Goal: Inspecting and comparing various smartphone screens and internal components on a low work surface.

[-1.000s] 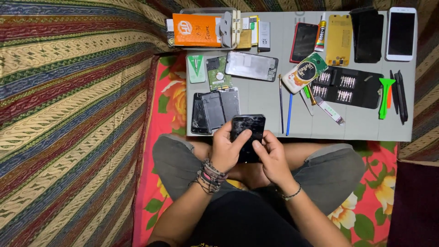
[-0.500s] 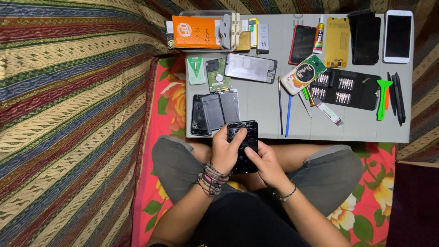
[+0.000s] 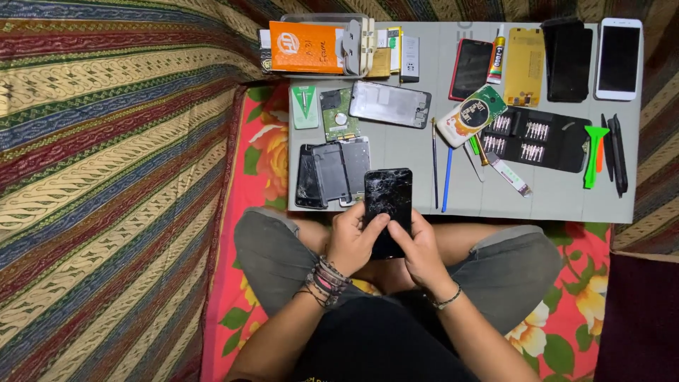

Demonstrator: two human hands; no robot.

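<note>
Now both hands, left hand [image 3: 351, 240] & right hand [image 3: 419, 249], are gripping cracked phone [image 3: 387, 201] between them, long axis pointing away, top end overlapping worktop [image 3: 552, 201] near edge.

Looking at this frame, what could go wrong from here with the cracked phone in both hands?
1. The phone has a shattered screen, and the left hand has a thumb on the glass; a splinter could cut it.
2. The right hand and the left hold it over the lap at the board edge; a slip might drop it.
3. Its top end hangs near the loose screens, which it could knock.
</note>
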